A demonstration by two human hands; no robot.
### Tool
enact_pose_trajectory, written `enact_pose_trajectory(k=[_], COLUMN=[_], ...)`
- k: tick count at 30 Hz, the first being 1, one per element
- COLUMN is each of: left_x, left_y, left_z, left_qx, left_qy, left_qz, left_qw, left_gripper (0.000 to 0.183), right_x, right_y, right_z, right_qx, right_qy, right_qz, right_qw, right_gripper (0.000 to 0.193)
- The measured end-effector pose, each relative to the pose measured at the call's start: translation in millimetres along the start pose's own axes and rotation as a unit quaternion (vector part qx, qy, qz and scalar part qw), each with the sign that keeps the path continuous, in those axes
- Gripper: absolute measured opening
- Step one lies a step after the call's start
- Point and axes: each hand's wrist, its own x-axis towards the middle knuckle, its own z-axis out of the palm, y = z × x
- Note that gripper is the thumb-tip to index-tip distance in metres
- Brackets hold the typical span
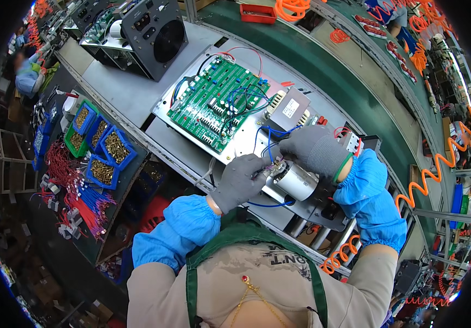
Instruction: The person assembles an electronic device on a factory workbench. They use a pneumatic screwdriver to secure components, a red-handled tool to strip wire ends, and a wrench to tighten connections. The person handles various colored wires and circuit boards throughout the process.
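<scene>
Blue bins: three or more blue bins (132, 155) lie left of the circuit board (213, 104), heaped with brass-coloured fasteners (117, 147).
Green bin: a green bin (80, 153) among them, left of the board, holds similar small fasteners.
Red tray: a red tray (258, 20) lies beyond the board; its contents are too small to name.
Wire bundles: red and blue leads (90, 205) with pale connectors spread left of the board, nearer the person than the bins.
Housing: a dark housing with a round fan opening (161, 38) stands on the bench (118, 90), beyond the board and to its left.
Transformer: a transformer (291, 108) with a pale label sits just right of the board.
Capacitor: a silver cylindrical capacitor (298, 183) lies right of the board and nearer the person, its terminal end toward the gloves.
Hands: the gloved left hand (241, 179) and right hand (314, 148) meet closely at that end, right of the board, fingers curled in; whether either is clamped on anything I cannot tell.
In the way: blue wires (269, 139) run between board and fingers; dark blue ones loop over the board.
Hidden: the right glove covers parts behind it; fingertips and terminals blur together.
</scene>
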Motion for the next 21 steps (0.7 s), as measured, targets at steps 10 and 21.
enact_pose_trajectory(k=[10, 21], left_x=[-3.9, 7.5], left_y=[2.2, -1.4], left_z=[19.2, 3.5], left_qx=[0.015, -0.202], left_qy=[0.045, -0.078], left_qz=[0.024, -0.237], left_qw=[0.999, 0.947], left_gripper=[0.02, 0.025], right_x=[4.2, 7.2], right_y=[-0.4, 0.8], right_z=[-9.2, -3.8], right_qx=[-0.008, -0.02], right_qy=[-0.065, -0.064], right_qz=[-0.006, 0.002], right_qw=[0.998, 0.998], right_gripper=[0.019, 0.019])
